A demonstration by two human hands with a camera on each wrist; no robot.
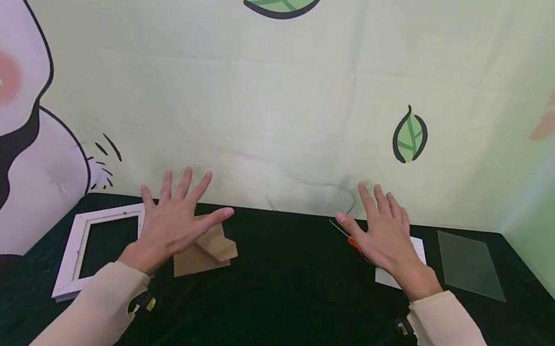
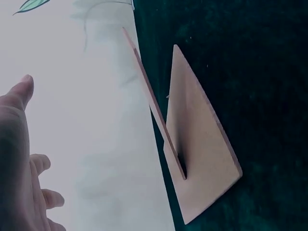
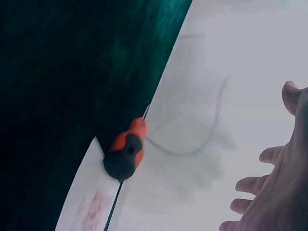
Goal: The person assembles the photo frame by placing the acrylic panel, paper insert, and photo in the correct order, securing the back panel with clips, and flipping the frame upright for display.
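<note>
Both hands hover with spread fingers over a dark green table (image 1: 281,293). My left hand (image 1: 174,217) is above a brown backing board (image 1: 207,249) whose fold-out stand sticks up (image 2: 202,144), and it holds nothing. To its left lies a white picture frame (image 1: 74,253). My right hand (image 1: 387,234) is open above an orange-and-black screwdriver (image 1: 355,245) (image 3: 126,154) and a white card (image 1: 418,254) (image 3: 89,202). Neither hand touches anything that I can see.
A clear sheet (image 1: 471,265) lies on the table at the right, past the white card. A pale cloth backdrop (image 1: 287,108) with leaf prints hangs right behind the table's far edge. A panda print covers the left side.
</note>
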